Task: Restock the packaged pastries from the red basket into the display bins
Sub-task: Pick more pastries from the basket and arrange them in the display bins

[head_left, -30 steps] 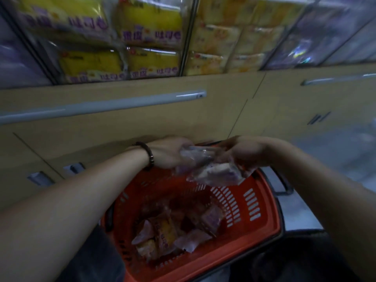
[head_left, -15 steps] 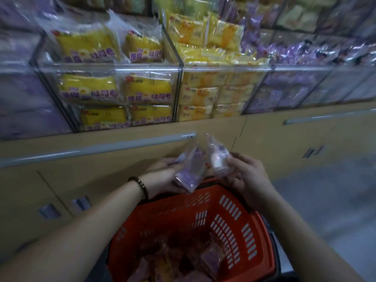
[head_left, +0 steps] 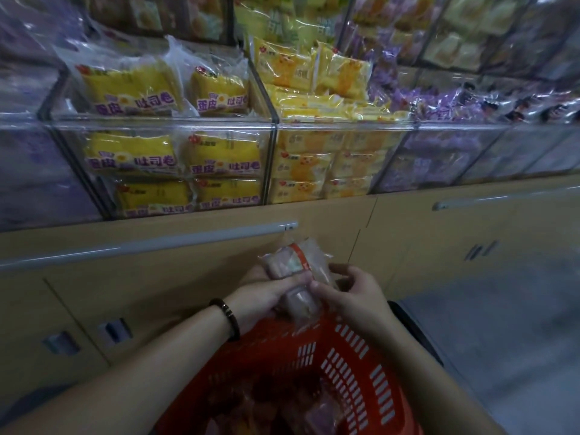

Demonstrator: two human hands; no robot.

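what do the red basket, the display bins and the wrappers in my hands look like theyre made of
Red basket: moulded plastic, matte, judging by its slotted walls.
Display bins: clear rigid plastic, probably acrylic; stock shows through and the edges glint.
Packaged pastries held by the left hand and right hand: thin, glossy, crinkled translucent film.

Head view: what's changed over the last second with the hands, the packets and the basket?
Both hands, left hand and right hand, lifted the clear pastry packets up out of the red basket toward the display bins, gathering them into an upright bunch. The view tilted up with them, so the bins now fill the top. Unchanged: both keep their grip, and more packets lie in the basket.
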